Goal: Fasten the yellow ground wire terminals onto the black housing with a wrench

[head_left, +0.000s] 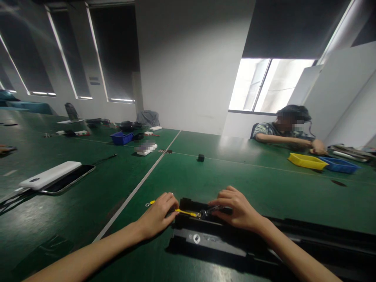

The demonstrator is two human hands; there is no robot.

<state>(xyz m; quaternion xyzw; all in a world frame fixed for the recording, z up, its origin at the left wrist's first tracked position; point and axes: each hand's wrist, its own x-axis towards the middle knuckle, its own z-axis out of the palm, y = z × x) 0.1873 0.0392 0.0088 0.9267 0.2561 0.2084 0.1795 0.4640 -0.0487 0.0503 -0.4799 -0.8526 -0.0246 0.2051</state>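
Pinched in my left hand [160, 214] is a short yellow wire [186, 212] with a ring terminal at each end. One ring sticks out to the left of my fingers; the other lies inside a long black channel [185, 203], near its left end. My right hand [236, 207] is closed around a dark tool [212, 210] that looks like a ratchet wrench. The tool's round head is at the right-hand ring terminal; the fastener under it is hidden. In front lies a flat strip with a round hole [196, 238], along the channel's near side.
A small black block [201, 158] sits farther back on the green table [176, 172]. To the left are a white power bank [51, 175], a phone [70, 181] and a blue bin [122, 138]. Across the table sits a person [289, 129] near yellow [307, 161] and blue trays [340, 165].
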